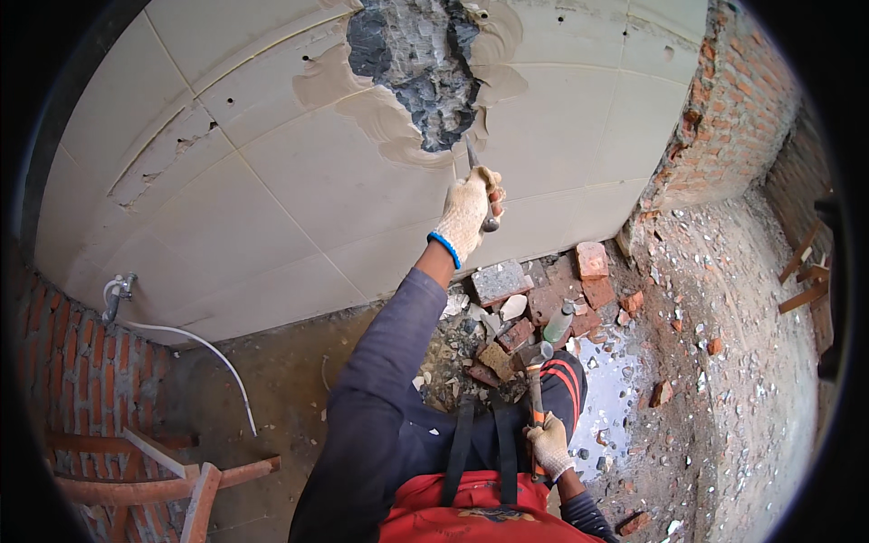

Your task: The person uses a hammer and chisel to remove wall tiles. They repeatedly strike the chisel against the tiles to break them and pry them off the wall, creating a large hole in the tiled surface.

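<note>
My left hand [467, 214], in a cream knitted glove with a blue cuff, is closed around a metal chisel [472, 154]. The chisel points up, its tip at the lower right edge of a broken patch [434, 95] in the tiled wall. Grey rough material shows in that patch, with chipped tile around it. Lower down, near my right thigh, my gloved right hand [549, 445] grips a hammer [536, 389] by its orange and black handle. The hammer's head is up, away from the chisel.
Bricks [500, 282] and tile shards lie at the wall's foot beside a clear bottle [559, 319]. Rubble covers the ground at right, near a brick wall [724, 118]. At left are a tap [121, 288], a white hose [217, 353] and a wooden frame [195, 493].
</note>
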`<state>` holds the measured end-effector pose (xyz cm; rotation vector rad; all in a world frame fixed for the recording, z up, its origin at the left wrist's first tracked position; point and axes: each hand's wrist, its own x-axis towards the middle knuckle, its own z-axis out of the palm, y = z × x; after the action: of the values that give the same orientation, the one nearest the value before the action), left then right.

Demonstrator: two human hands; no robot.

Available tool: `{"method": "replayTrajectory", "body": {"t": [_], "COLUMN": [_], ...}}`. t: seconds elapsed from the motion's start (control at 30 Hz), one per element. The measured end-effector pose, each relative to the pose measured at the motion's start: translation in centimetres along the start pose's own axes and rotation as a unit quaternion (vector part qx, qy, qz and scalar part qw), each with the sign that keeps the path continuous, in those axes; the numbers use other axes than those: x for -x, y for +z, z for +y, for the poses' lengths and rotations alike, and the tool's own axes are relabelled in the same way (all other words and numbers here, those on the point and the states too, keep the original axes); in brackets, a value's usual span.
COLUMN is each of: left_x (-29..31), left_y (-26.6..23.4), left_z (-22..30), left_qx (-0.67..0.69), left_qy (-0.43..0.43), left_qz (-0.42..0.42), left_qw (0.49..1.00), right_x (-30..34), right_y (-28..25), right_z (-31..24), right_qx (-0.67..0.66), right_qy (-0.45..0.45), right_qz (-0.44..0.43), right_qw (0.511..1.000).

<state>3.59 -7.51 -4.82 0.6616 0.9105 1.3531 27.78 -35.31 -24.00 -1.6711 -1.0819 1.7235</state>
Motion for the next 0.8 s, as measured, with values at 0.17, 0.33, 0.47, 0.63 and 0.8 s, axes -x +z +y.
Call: {"method": "replayTrajectory", "body": {"t": [0.17,0.33,0.47,0.63,0.8], "left_x": [-2.5,-3.2,-3.8,-5.4,-6.6], "left_y": [1.3,1.5,2.6,4.5,5.6], "left_z": [1.6,2.9,4.7,7.0,8.4], "left_qx": [0.115,0.241,0.483,0.597,0.632], "left_qy": [0.022,0.005,-0.046,0.004,-0.025], "left_qz": [0.010,-0.029,-0.045,-0.003,0.030], "left_qw": [0.993,0.970,0.873,0.802,0.774], "right_x": [1.3,3.4,5.0,6.3,7.1], "right_y": [0.6,1.1,1.6,2.6,2.5], "right_z": [-1.9,-5.8,-10.1,-18.8,-29.9], "right_qx": [-0.056,-0.028,-0.037,-0.007,0.078], "right_qy": [-0.052,-0.112,-0.179,-0.372,-0.633], "right_qz": [0.092,0.146,0.172,0.262,0.248], "right_qw": [0.993,0.983,0.968,0.890,0.729]}}
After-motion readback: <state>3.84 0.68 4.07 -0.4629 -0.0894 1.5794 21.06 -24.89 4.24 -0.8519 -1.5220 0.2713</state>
